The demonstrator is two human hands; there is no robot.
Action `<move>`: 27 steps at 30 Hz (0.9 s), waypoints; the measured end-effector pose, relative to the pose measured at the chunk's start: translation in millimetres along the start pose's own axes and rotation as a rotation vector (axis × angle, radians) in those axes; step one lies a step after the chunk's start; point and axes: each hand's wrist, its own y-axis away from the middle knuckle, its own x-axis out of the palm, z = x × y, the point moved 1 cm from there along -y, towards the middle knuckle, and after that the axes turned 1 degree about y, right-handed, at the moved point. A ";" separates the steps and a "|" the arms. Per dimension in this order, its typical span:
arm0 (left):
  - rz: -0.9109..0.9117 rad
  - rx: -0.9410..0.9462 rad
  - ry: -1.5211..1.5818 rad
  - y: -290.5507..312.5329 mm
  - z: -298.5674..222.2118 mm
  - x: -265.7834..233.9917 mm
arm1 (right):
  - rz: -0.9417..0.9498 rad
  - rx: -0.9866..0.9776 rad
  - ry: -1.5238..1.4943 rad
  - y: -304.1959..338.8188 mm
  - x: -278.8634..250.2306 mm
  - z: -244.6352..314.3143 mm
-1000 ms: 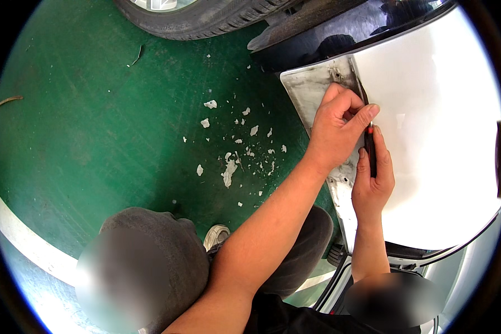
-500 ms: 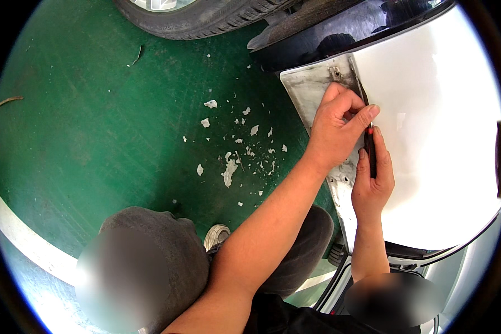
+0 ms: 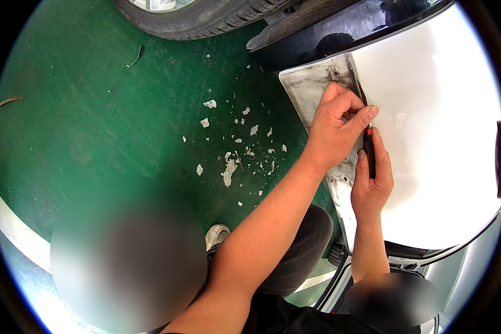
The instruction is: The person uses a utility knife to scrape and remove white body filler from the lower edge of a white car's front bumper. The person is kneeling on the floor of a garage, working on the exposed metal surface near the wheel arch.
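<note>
My left hand (image 3: 337, 131) presses on the edge of a white car body panel (image 3: 434, 128), fingers curled over the seam beside a bare grey strip (image 3: 312, 89) where the coating is off. My right hand (image 3: 371, 178) sits just below it and grips a thin dark tool (image 3: 368, 153) with a small red part near its top. The tool runs along the panel's edge, its tip hidden under my left fingers.
A green floor (image 3: 106, 117) lies to the left, strewn with several white flakes (image 3: 228, 170). A black tyre (image 3: 206, 16) stands at the top. A dark wheel-arch trim (image 3: 328, 39) borders the panel. My shoe (image 3: 217, 235) shows below, near a white floor line (image 3: 11, 234).
</note>
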 end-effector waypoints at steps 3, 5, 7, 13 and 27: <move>0.004 -0.001 -0.015 -0.5 0.7 -0.4 | -0.001 0.003 -0.009 0.4 0.5 -0.8; 0.005 0.002 -0.017 -0.4 0.7 -1.1 | 0.000 0.008 -0.015 0.9 0.9 -1.4; 0.010 0.010 -0.019 -0.2 1.1 -0.4 | 0.002 0.010 -0.009 1.3 -0.4 -1.6; 0.017 0.024 -0.029 0.4 2.5 -1.6 | 0.001 0.004 0.000 4.0 0.1 -4.0; 0.037 0.020 -0.051 0.0 3.8 -2.4 | -0.007 -0.001 -0.017 5.8 1.1 -6.2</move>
